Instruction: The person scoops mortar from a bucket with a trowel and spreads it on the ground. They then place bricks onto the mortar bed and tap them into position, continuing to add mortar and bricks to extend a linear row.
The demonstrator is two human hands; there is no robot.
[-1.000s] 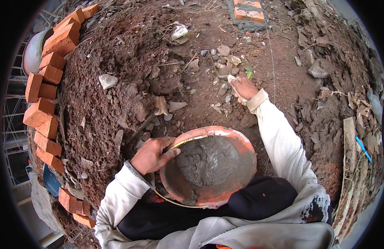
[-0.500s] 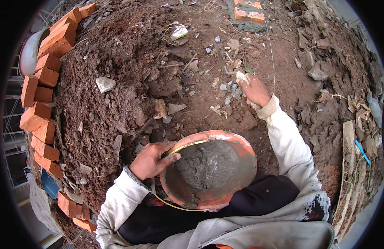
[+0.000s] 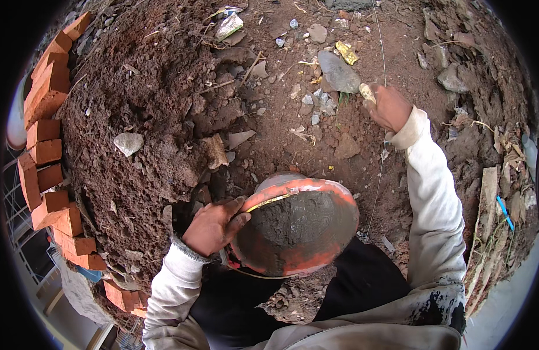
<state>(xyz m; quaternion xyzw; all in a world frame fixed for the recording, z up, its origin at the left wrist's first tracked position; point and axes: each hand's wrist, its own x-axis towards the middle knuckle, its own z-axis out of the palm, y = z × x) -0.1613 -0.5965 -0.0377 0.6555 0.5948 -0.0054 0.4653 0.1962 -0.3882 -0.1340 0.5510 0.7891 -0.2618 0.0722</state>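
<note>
My left hand [image 3: 216,228] grips the left rim of an orange plastic basin [image 3: 320,185], which is tilted, showing some of its back outer wall, and holds wet grey mortar [image 3: 284,230]. A thin yellow band or handle runs along the rim by my thumb. My right hand [image 3: 392,108] is closed on the pale handle of a trowel [image 3: 339,72], its grey blade lying flat over the pebbly soil ahead of the basin. A crumpled yellow scrap [image 3: 347,52] is just beyond the blade. A thin string line [image 3: 383,61] passes close by my right hand.
Loose orange bricks [image 3: 46,93] line the left edge of the dug soil, with railings or framework beyond. Grey mortar [image 3: 354,4] shows at the top edge. Stones [image 3: 128,143] and debris are scattered around. Wooden strips [image 3: 485,216] and a blue piece [image 3: 504,213] lie at the right.
My right hand has moved rightward and forward, and the trowel blade now shows broadside. The basin has tipped, exposing soil between my legs. The mortared bricks ahead have left the view.
</note>
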